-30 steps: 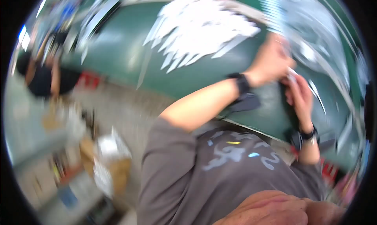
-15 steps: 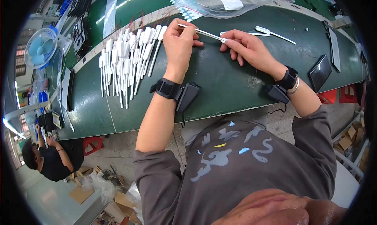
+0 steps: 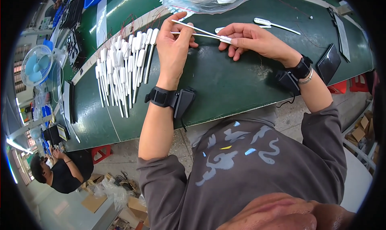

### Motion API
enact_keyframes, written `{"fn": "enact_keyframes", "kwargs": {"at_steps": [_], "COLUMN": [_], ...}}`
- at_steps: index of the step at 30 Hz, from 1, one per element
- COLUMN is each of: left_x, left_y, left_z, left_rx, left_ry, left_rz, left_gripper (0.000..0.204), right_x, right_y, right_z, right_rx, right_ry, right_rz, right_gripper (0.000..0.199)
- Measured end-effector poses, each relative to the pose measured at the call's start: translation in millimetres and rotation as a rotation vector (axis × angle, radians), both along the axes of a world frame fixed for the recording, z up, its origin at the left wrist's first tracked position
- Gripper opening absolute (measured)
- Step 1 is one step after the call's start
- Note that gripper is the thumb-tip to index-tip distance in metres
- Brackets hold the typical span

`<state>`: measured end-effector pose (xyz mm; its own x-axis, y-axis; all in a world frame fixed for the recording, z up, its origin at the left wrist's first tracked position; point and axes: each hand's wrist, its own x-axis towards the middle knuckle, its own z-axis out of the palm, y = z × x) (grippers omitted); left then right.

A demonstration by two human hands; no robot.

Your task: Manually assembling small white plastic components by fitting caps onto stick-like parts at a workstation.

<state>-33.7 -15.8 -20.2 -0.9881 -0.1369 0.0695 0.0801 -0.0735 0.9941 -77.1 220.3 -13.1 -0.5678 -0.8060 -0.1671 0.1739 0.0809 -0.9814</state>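
Two slim white sticks stretch between my hands above the green tabletop and converge at the right. My right hand pinches their right ends between thumb and fingers, and a white end shows by the thumb. Around the left part of the sticks, the thumb and fingers of my left hand are closed; exactly how each stick lies in them is partly hidden. A pile of white sticks with paddle-shaped heads and thin red wires lies left of my left hand. Beyond my right hand rests another such stick.
A clear plastic bag lies at the far side. To the right are a dark flat device and a grey strip. A blue fan stands at far left, with a co-worker below it.
Where one stick showed between my hands, two now appear, slightly apart at the left. Both hands remain raised near each other. The whole view has shifted a little.
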Motion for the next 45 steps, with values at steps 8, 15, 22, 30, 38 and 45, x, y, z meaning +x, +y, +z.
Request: {"fn": "enact_keyframes", "kwargs": {"at_steps": [8,15,22,30,38,45], "left_x": [0.7,4.3,-0.7,0.5,0.4,4.4], "left_y": [-22.7,-20.4,-29.2,-33.6,-32.5,-28.8], "left_z": [24.0,31.0,26.6,26.3,30.8,29.8], "left_rx": [0.084,0.076,-0.079,0.151,-0.029,0.015], "left_ry": [-0.262,-0.4,-0.414,-0.41,-0.396,-0.339], "left_rz": [-0.403,-0.495,-0.58,-0.655,-0.551,-0.382], "left_gripper": [0.036,0.034,0.037,0.031,0.029,0.027], "right_x": [1.7,4.3,4.7,2.5,-1.5,1.0], "right_y": [1.0,1.6,2.6,4.7,5.0,3.2], "right_z": [-3.8,3.6,6.5,6.4,4.6,4.1], "right_rx": [0.008,0.0,-0.021,-0.008,0.052,0.008], "right_ry": [0.041,-0.009,-0.067,0.033,0.125,0.092], "right_rz": [0.046,0.067,0.08,0.1,0.056,0.035], "right_gripper": [0.033,0.029,0.03,0.029,0.028,0.03]}}
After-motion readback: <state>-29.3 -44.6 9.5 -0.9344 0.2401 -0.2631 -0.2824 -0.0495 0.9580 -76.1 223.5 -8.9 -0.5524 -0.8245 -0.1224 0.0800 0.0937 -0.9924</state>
